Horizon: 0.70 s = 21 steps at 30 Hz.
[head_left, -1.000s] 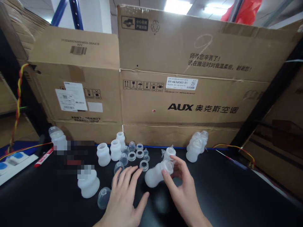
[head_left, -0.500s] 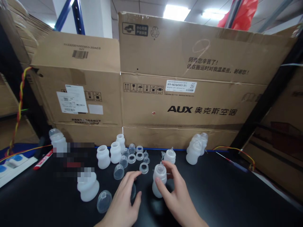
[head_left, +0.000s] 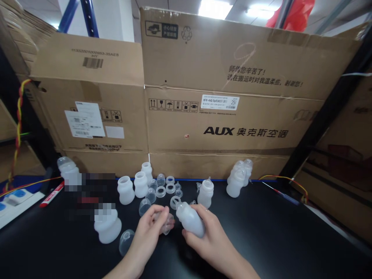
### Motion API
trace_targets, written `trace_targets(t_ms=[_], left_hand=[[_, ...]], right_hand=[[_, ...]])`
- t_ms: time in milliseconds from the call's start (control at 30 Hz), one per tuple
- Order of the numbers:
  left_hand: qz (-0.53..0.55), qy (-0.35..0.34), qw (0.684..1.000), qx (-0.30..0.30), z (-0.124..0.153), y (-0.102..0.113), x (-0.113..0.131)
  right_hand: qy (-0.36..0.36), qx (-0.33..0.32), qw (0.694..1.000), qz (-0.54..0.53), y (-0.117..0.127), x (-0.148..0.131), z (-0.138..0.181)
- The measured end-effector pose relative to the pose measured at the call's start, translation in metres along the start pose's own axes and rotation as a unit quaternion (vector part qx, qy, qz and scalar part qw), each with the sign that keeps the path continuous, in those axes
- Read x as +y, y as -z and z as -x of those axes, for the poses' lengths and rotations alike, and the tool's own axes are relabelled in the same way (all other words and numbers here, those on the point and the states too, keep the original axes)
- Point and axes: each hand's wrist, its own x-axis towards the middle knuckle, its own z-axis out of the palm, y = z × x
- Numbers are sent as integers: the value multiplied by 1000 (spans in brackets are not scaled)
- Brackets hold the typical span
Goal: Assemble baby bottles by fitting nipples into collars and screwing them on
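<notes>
In the head view my right hand [head_left: 212,234] is wrapped round a white baby bottle [head_left: 190,220], tilted with its nipple end toward the upper left. A clear dome cap [head_left: 167,224] sits in the fingers of my left hand [head_left: 148,230], just left of the bottle's nipple and apart from it. Beyond my hands stands another bottle with a nipple [head_left: 205,193]. A loose ring [head_left: 171,203] and a clear cap [head_left: 144,208] lie past my left fingers. One more clear cap [head_left: 124,243] rests beside my left forearm.
Three open bottles [head_left: 126,192] stand at the back left of the black table [head_left: 261,240], near several caps, rings and nipples. Capped bottles [head_left: 236,185] stand at the back right. A wide white bottle [head_left: 107,230], a red marker [head_left: 52,194] and a cardboard wall [head_left: 174,135] surround them.
The bottle in my right hand has been lifted off the table and tipped leftward. My left hand has picked up a clear cap. The view has shifted slightly.
</notes>
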Motion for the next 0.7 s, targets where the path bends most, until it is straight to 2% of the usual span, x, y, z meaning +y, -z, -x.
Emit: trace_targets(t_ms=[100,167,233,467,600,700], left_hand=[[64,30,995,63,-3,0,5],[74,14,992,103,-3,0,7],[54,-17,992,116,-2,0,9],[-103,-143,983,44,9,1,4],[-176,-155,972,-28,11,3,-3],[-210,-170,961,-52,12,4,-4]], right_hand=[[-3,-34,999,21,2,-1,1],[-3,-58,997,45,2,-2,2],[1,-73,995,68,2,-2,3],[13,-88,989,117,-1,-1,8],[23,-97,987,128,-2,-1,9],[29,-100,986,131,-4,1,10]])
